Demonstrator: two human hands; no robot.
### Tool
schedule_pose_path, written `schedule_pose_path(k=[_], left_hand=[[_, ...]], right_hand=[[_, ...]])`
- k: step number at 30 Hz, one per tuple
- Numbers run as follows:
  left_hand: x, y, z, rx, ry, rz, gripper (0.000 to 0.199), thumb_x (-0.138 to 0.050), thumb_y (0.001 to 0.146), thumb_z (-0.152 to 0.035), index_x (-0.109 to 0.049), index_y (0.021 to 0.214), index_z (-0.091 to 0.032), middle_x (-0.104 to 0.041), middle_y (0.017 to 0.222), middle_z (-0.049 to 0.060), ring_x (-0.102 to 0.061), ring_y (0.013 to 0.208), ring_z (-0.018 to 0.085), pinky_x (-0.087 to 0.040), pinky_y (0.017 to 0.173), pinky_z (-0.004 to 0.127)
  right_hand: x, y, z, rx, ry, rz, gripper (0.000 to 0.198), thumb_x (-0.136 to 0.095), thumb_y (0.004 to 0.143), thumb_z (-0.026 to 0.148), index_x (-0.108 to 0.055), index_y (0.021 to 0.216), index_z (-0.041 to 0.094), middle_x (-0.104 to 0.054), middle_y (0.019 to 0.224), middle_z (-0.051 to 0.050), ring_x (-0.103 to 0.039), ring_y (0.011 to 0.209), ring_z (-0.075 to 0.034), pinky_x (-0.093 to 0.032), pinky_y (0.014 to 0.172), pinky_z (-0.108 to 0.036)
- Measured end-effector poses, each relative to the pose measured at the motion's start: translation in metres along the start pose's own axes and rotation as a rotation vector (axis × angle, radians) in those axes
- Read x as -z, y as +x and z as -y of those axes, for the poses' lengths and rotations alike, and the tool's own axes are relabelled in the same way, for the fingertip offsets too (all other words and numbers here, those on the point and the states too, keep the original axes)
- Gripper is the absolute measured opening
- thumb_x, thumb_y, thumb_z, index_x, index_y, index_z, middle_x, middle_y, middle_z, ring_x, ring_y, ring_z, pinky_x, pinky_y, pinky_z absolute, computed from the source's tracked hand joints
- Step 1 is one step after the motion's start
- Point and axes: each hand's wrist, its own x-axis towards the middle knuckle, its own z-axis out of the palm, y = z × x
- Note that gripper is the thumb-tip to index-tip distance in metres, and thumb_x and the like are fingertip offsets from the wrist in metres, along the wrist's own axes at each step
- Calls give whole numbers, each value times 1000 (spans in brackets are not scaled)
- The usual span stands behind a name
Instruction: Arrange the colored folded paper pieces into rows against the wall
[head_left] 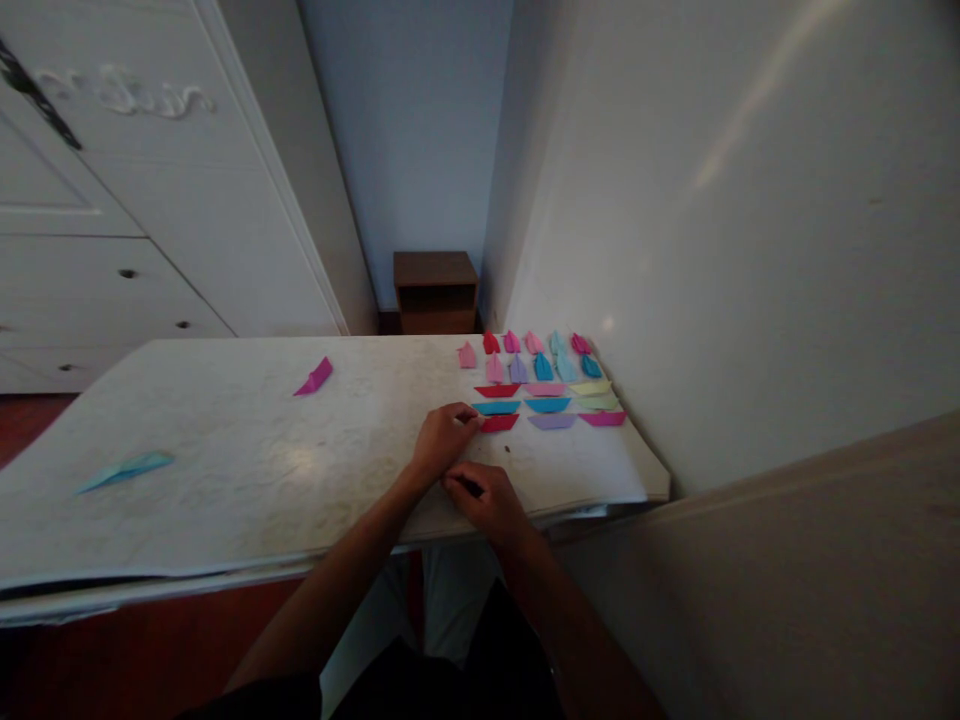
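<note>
My left hand [448, 437] reaches over the table with its fingers pinched at the left end of a red folded paper boat [500, 424], in the row nearest me. Just below it, my right hand [491, 503] rests with curled fingers, thumb and forefinger together; whether anything is in them I cannot make out. Further right in that row lie a lilac paper boat [553, 422] and a magenta one [603, 419]. A blue paper boat [496, 408] and another red one [496, 391] lie behind.
Several small folded paper pieces [517, 369] in pink, blue and red stand behind the boats. A magenta folded paper [313, 377] and a turquoise one [127, 469] lie on the left of the white table [247, 430]. A wall [712, 300] borders the right side.
</note>
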Motion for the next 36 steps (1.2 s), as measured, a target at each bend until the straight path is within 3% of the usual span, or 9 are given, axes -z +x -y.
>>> schedule_pose_path(k=[6,21,26,30,33,36], left_hand=[[7,-5,2,-132,196,-142,23,-69,79,-28,-70,99,-18,-65,106,7,-64,89,20,-50,81,30],[8,-4,7,-156,381,12,30,-68,81,-34,-68,109,-22,-61,115,8,-63,99,24,-49,85,32],[11,-11,12,-206,323,-16,27,-66,83,-34,-68,107,-21,-63,111,7,-63,98,21,-48,87,30],[33,-34,27,-237,233,-96,22,-62,87,-32,-68,103,-18,-66,98,5,-63,82,16,-49,81,27],[64,-59,48,-224,165,-175,18,-60,87,-27,-69,97,-16,-67,88,4,-58,66,12,-49,71,26],[100,-85,69,-163,113,-245,16,-58,86,-26,-69,92,-18,-69,82,3,-57,62,12,-47,66,25]], right_hand=[[0,0,0,-11,3,17,21,-54,88,30,-71,90,18,-69,77,-2,-60,67,-15,-44,64,-24],[-3,1,3,-26,-66,-23,25,-54,88,35,-71,87,17,-67,72,-3,-58,65,-15,-45,62,-24],[-4,1,5,-35,-73,-43,27,-54,87,38,-70,86,17,-65,68,-2,-57,61,-14,-45,58,-24],[-3,0,6,-71,-60,-60,30,-54,87,41,-71,88,16,-64,66,-2,-55,58,-14,-43,53,-23],[-4,0,5,-126,-24,-66,34,-56,86,45,-71,90,15,-62,63,-2,-55,56,-14,-43,51,-23],[-8,7,6,-188,-11,-103,37,-58,84,48,-70,89,14,-60,61,-2,-54,53,-14,-42,49,-24]])
